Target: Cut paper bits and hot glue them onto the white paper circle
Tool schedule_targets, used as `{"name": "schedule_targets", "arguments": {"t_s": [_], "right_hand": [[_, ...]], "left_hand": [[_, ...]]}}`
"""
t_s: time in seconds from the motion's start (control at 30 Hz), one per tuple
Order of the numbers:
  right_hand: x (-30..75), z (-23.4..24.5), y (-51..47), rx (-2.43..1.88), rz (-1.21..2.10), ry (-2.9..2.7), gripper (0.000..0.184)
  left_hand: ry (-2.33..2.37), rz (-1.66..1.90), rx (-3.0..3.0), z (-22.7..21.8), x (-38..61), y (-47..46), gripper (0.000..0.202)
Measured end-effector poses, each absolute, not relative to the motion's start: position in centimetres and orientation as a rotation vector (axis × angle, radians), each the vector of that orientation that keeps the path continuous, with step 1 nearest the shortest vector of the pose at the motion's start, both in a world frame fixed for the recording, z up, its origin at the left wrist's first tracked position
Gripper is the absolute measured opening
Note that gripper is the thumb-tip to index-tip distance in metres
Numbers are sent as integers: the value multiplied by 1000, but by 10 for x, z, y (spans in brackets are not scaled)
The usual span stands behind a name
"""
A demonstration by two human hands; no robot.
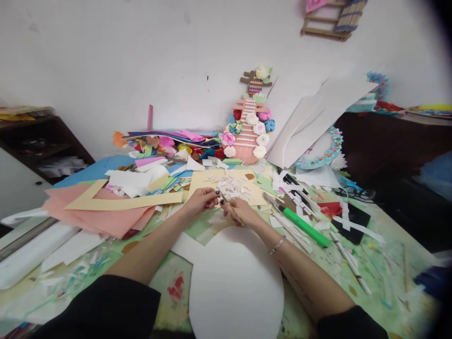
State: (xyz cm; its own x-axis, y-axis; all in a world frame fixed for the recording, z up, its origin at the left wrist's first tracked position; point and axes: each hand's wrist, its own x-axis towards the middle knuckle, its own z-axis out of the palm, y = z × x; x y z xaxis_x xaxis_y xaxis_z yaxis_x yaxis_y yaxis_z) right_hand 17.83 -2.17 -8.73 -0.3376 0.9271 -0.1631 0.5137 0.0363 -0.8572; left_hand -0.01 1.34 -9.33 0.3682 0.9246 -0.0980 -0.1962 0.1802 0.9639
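In the head view, my right hand [242, 211] is closed around a pair of scissors [240, 219] with gold-coloured handles. Their blades point up and left toward my left hand [204, 199]. The fingers of that left hand are pinched together close to the blade tips; whatever lies between them is too small to make out. Just beyond both hands, a heap of small white paper snippets [233, 187] rests on a cream sheet [199, 180]. Below my wrists lies a large white rounded cutout [236, 282], with a straight arm reaching out to the left.
A flower-covered pink instrument model [246, 136] leans on the wall. Coloured paper and scraps crowd the left side, with salmon sheets [106, 212] among them. To the right lie a green-handled cutter [305, 227], several pens, glasses [356, 193] and a black rectangle [353, 223].
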Motion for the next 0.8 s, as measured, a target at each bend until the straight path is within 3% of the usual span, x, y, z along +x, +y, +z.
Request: {"name": "schedule_targets", "arguments": {"t_s": [0.6,0.8], "right_hand": [[170,-97,-19,-1587,1308,-1790,63],[193,-80,-8,-1754,1042,-1789,55]], "left_hand": [[986,922,1198,-116,0,23,40],[1237,1007,1313,-121,-8,33,37]]}}
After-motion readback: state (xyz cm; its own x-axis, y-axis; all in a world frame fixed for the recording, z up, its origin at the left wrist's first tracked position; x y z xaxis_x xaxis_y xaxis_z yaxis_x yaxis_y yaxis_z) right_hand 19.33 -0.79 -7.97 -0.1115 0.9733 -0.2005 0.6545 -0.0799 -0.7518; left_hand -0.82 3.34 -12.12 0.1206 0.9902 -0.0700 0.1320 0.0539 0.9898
